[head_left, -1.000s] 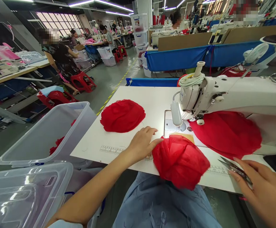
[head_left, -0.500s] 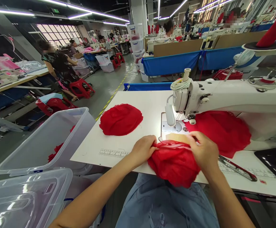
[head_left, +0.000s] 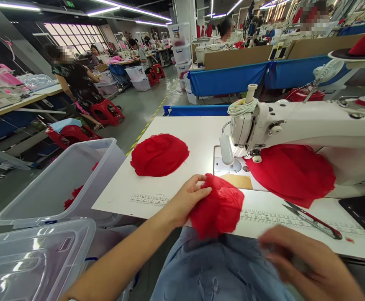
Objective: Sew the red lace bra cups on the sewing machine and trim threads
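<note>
My left hand (head_left: pixel 190 198) pinches a red fabric piece (head_left: pixel 218 205) by its upper left edge. The cloth hangs over the table's front edge toward my lap. Away from the cloth, my right hand (head_left: pixel 302 255) is smeared by motion near the front edge, and its fingers are not clear. Behind the held cloth stands a white sewing machine (head_left: pixel 245 133), with a tan piece (head_left: pixel 237 181) lying flat in front of its needle plate. Red fabric (head_left: pixel 292 171) is spread under the machine's arm. A round red fabric pile (head_left: pixel 160 154) rests on the table's left side.
Thread snips (head_left: pixel 314 221) and a black phone-like object (head_left: pixel 363 213) lie at the right. A clear plastic bin (head_left: pixel 57 179) with red scraps stands left of the table, near a lidded bin (head_left: pixel 34 259). A co-worker (head_left: pixel 74 79) sits at the far left.
My right hand has let go of the red fabric and moved down and right, toward me. The left hand keeps the cloth, which now hangs narrower and exposes the tan piece.
</note>
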The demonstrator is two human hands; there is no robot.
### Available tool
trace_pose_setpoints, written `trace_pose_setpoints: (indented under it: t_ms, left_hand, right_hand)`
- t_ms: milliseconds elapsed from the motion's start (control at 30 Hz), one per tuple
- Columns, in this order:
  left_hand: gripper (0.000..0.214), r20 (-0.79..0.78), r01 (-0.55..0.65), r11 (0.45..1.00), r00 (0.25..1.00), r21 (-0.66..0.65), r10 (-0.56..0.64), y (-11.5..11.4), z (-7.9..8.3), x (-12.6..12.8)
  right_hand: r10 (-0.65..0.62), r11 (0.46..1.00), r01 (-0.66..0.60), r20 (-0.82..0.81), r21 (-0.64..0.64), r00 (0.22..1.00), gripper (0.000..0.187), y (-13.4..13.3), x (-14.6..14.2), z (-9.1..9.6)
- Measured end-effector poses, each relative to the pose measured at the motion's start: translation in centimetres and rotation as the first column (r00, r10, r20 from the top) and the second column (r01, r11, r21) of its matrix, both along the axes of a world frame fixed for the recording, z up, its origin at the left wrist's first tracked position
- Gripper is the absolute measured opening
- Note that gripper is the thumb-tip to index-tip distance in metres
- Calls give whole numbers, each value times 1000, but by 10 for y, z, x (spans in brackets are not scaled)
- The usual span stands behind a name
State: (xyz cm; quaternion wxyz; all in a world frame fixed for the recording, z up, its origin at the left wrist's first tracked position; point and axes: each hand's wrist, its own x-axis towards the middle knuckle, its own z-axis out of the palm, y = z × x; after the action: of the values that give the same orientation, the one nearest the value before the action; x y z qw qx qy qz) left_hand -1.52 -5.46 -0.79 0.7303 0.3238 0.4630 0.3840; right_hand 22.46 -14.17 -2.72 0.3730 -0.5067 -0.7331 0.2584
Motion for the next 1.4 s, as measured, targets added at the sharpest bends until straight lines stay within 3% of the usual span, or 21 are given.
trace_pose_setpoints:
  t_ms: [33,67,100,167,233,333,367,433,500,567,600,667,733,800,833,867,933,1000,1167,1300,1400]
  left_hand:
    - [59,52,-35,999,998,-4,35,-3,1,10]
    - [66,97,-61,998,993,0,61,-7,2,18]
    - [70,136,-79,997,988,15,76,-11,3,24]
    - [57,178,-79,995,982,65,67,-17,4,29]
    - [35,126,-15,988,992,155,-4,-21,5,25]
    - [43,-274,231,905,952,357,-135,-20,3,10]
    - [48,-459,324,850,882,416,-111,-19,1,6]
    - [43,-734,467,741,678,482,49,-13,-1,-1]
    - [26,-813,523,665,535,533,230,-7,-1,-5]
    - [21,-794,537,621,553,571,252,0,2,-7]
    - [21,-773,539,624,610,566,175,3,4,-7]
    - [19,-665,536,691,739,484,-107,7,8,-8]
    - [16,-458,488,801,833,345,-310,10,9,-7]
    - [22,-290,356,903,914,241,-284,10,6,-4]
    - [26,-241,289,934,941,212,-236,9,4,-2]
    - [30,-206,237,952,959,194,-196,7,2,1]
    - [37,-146,194,967,975,168,-170,1,1,8]
    - [40,-96,212,964,975,162,-198,-6,3,15]
    - [26,-130,257,926,965,276,-228,-22,14,24]
    - [24,-225,209,912,965,353,-134,-24,8,23]
    - [28,-240,139,921,969,364,-51,-21,1,21]
  right_hand:
    - [51,998,-51,11,41,999,28,7,-16,1]
    - [51,994,-56,56,97,997,46,14,-31,-1]
    - [-48,985,30,105,169,993,57,19,-44,-5]
    - [-211,944,154,175,290,962,52,28,-59,-18]
    - [-265,928,208,154,310,952,41,35,-61,-28]
    - [-212,957,207,2,204,977,47,47,-49,-28]
    - [-184,972,191,-56,137,981,48,51,-44,-23]
    - [-142,990,139,-182,-27,973,43,58,-38,-13]
    - [-117,981,63,-298,-184,947,31,64,-35,-3]
    - [-89,958,-24,-377,-285,922,20,70,-34,1]
    - [-77,946,-61,-403,-319,912,20,73,-33,1]
    - [-102,938,-46,-401,-343,910,26,77,-32,-1]
    - [-265,954,204,-303,-218,916,30,76,-33,-3]
    - [-464,875,483,-216,42,859,26,69,-38,-3]
    - [-503,836,532,-200,131,840,23,63,-42,-2]
    - [-478,849,508,-196,146,856,22,57,-47,-1]
    - [-282,957,289,-198,5,939,24,47,-57,1]
    - [-173,983,156,-207,-98,963,30,42,-64,3]
    - [-309,949,313,-113,19,944,34,52,-69,0]
    - [-196,965,223,-185,139,963,18,57,-68,-4]
    - [-178,970,217,-290,109,940,16,59,-67,-4]
